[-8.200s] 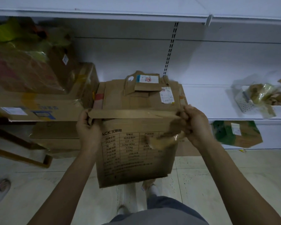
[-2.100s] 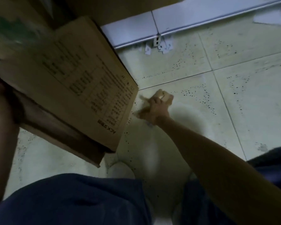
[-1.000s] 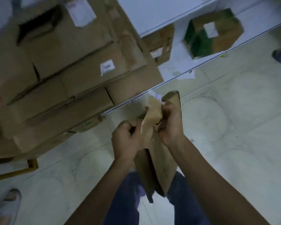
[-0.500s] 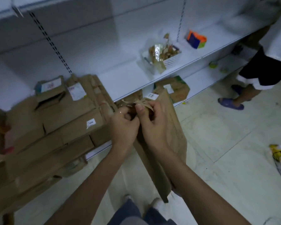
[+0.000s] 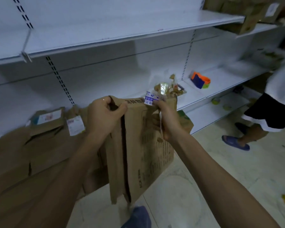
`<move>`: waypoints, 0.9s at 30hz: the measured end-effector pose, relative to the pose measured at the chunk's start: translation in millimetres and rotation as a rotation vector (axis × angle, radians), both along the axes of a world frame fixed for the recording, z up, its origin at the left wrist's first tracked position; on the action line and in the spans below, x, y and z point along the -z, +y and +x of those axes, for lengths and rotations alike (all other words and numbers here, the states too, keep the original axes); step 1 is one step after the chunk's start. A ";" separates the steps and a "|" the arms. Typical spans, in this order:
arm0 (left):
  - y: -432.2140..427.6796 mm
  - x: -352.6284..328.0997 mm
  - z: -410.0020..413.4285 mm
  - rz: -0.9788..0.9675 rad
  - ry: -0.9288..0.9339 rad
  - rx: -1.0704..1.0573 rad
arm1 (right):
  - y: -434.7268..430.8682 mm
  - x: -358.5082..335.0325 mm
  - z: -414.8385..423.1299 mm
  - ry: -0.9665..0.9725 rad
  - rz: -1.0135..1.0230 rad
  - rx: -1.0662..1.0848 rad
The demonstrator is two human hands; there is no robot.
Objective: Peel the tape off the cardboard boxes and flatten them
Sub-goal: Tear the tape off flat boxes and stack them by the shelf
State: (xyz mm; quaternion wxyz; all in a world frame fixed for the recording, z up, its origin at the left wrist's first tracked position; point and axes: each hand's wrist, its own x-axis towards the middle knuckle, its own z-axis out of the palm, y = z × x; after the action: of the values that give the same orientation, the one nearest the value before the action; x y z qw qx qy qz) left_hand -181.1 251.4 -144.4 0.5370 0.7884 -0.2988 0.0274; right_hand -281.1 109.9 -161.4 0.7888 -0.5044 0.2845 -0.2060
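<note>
Box [image 5: 148,155] hangs nearly flat, gripped by left hand [image 5: 103,117] and right hand [image 5: 166,120]

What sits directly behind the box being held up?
Over the top edge of the box, a heap of scraps shows on the shelf; a green carton peeks past its right side. The box covers the rest of both.
</note>
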 end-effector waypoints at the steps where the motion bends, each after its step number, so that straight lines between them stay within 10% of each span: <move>1: -8.1 3.5 14.3 0.017 -0.016 0.004 | -12.9 3.8 11.2 0.042 -0.046 -0.013; 14: -111.0 43.0 99.2 0.349 0.011 0.218 | -219.2 86.9 100.6 0.652 -0.503 0.118; 27: -232.6 69.6 96.7 0.503 0.137 0.012 | -403.3 179.1 197.4 0.726 -1.062 -0.103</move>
State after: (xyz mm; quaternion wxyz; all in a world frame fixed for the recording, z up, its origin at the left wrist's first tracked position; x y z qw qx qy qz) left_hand -84.3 18.7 -214.0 0.3433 0.8953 -0.2640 -0.1044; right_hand -83.6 -293.4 -340.5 0.2944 -0.8766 0.3680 -0.0970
